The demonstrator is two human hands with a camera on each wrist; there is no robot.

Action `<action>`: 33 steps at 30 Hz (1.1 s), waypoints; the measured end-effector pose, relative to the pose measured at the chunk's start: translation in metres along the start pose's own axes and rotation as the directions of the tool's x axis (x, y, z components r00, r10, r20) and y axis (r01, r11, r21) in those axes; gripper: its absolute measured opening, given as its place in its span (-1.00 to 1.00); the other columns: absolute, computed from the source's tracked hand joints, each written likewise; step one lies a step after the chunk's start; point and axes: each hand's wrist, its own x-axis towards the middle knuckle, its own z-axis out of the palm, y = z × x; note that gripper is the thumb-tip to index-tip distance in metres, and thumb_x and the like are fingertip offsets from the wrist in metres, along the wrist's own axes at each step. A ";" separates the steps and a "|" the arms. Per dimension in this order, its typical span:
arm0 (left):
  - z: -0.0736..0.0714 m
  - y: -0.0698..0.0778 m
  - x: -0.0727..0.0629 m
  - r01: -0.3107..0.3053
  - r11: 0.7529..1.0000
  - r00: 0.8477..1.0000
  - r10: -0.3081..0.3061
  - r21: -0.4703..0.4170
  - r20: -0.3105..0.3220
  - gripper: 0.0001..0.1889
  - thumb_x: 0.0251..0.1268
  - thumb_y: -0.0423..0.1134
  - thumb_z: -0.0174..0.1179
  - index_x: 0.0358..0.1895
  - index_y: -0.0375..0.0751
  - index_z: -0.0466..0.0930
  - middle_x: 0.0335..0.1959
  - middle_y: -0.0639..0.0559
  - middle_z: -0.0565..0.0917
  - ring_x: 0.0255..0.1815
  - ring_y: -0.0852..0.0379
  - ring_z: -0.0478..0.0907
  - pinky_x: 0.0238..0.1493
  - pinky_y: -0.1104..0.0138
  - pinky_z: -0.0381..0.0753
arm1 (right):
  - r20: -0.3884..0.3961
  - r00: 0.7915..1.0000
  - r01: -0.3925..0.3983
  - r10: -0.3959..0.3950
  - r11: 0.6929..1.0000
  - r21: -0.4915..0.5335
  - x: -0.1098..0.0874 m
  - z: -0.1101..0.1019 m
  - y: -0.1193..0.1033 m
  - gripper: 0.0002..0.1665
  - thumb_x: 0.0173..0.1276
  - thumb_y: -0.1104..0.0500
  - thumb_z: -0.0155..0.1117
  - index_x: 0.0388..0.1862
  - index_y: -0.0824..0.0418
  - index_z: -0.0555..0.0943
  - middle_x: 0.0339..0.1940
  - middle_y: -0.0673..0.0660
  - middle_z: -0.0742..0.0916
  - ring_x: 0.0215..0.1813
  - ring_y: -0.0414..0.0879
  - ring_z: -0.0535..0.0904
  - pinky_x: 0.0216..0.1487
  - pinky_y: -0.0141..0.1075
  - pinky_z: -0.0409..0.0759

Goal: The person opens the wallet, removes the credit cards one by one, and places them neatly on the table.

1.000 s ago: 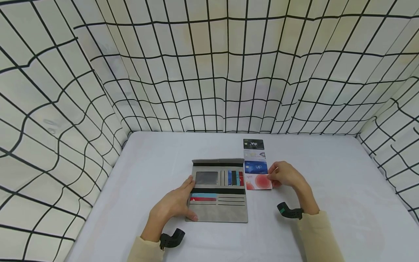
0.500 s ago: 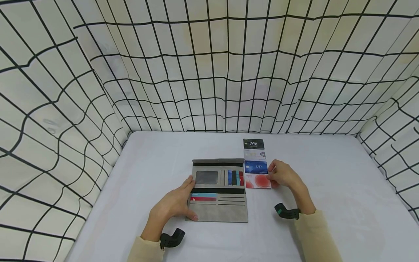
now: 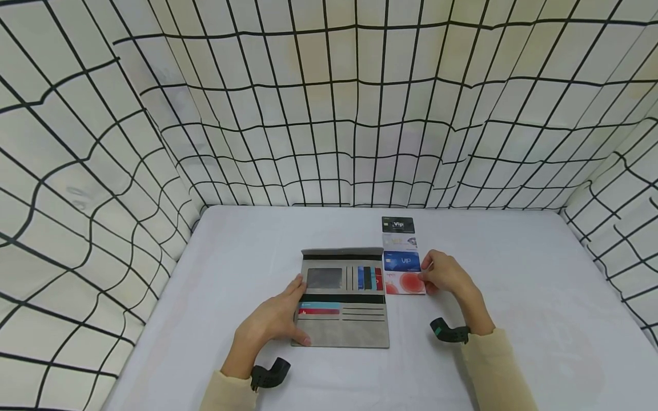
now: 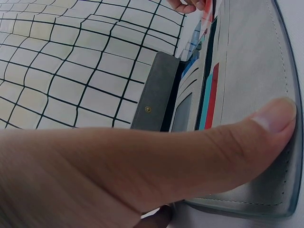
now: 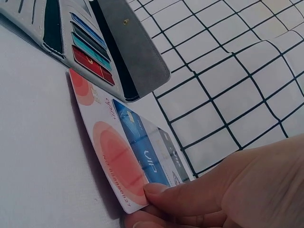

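Observation:
A grey wallet [image 3: 360, 334] lies unfolded flat on the white table, with several cards tucked in its slots. My left hand [image 3: 275, 314] rests along its left edge, thumb on the lower corner as the left wrist view shows, fingers at the side. To the wallet's right, my right hand [image 3: 446, 273] pinches the right end of a white card with red circles [image 5: 116, 147] between thumb and fingers. In the right wrist view that card is slightly raised, with a shadow under its near edge. Just beyond it is a blue VIP card [image 3: 402, 261].
Farther back in the same column lie a silvery card [image 3: 400, 242] and a black Vip card [image 3: 398, 225]. Black-gridded white walls [image 3: 329, 114] enclose the table [image 3: 247, 240] at the back and sides. Each wrist carries a small black camera [image 3: 449, 330].
My right hand has shifted slightly left and away from me, bringing the red-circled card closer up against the blue card. The left hand and wallet have stayed in place.

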 end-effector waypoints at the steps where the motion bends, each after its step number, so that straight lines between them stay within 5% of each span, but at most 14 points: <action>1: 0.000 0.000 0.000 -0.001 1.000 1.000 0.001 -0.001 0.000 0.25 -0.36 -0.01 0.70 0.51 -0.38 0.19 0.62 -0.22 0.12 0.51 -0.21 0.33 0.36 -0.11 0.47 | -0.002 1.000 -0.006 0.006 1.000 0.000 0.000 0.000 0.000 -0.74 0.38 0.26 0.32 -0.10 0.34 0.46 -0.45 0.18 0.68 -0.50 -0.08 0.59 -0.42 -0.35 0.59; 26: -0.001 -0.001 0.000 -0.006 1.000 1.000 0.006 -0.008 0.004 0.25 -0.33 -0.01 0.70 0.52 -0.40 0.18 0.63 -0.23 0.10 0.55 -0.20 0.27 0.38 -0.10 0.44 | -0.057 0.998 0.009 -0.013 0.998 -0.064 -0.002 0.003 -0.003 -0.77 0.36 0.27 0.33 -0.15 0.33 0.47 -0.50 0.17 0.64 -0.49 -0.07 0.55 -0.44 -0.34 0.54; 33: 0.000 -0.001 0.000 -0.007 1.000 1.000 0.007 -0.012 0.006 0.25 -0.33 -0.02 0.70 0.52 -0.40 0.18 0.63 -0.22 0.10 0.53 -0.20 0.29 0.37 -0.09 0.46 | -0.147 0.987 0.053 -0.063 0.996 -0.070 -0.007 -0.001 -0.009 -0.73 0.45 0.15 0.27 -0.09 0.31 0.46 -0.49 0.16 0.63 -0.51 -0.08 0.51 -0.44 -0.34 0.52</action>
